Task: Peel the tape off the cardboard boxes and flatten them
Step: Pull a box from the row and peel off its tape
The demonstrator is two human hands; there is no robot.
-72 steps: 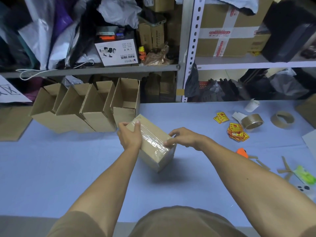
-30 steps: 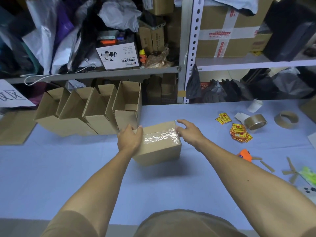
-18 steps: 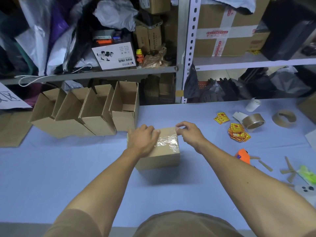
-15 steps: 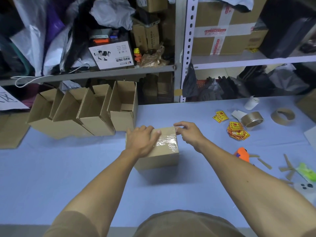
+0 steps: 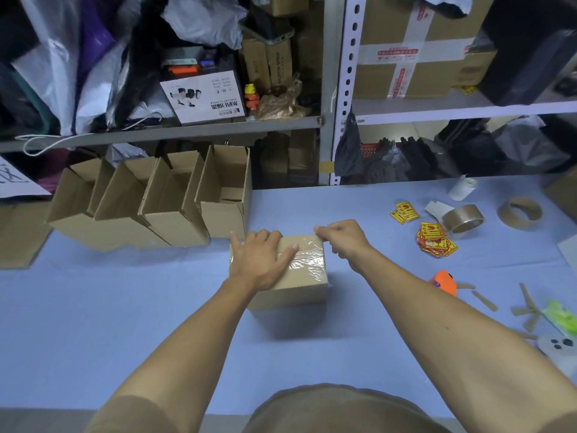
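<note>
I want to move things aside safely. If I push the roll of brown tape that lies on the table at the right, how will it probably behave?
The tape roll lies flat on its side on the blue table, so it would probably slide rather than roll. It looks like a stiff, hollow ring, likely light. Pushed leftward, it may bump the stickers close beside it.

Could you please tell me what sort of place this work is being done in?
Probably a packing or stockroom bench: metal shelving crammed with cartons, tape rolls and sticker labels on the table.

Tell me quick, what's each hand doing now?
Left hand: open, flat on the taped brown cardboard box.
Right hand: fingers pinched at the clear tape edge.
</note>
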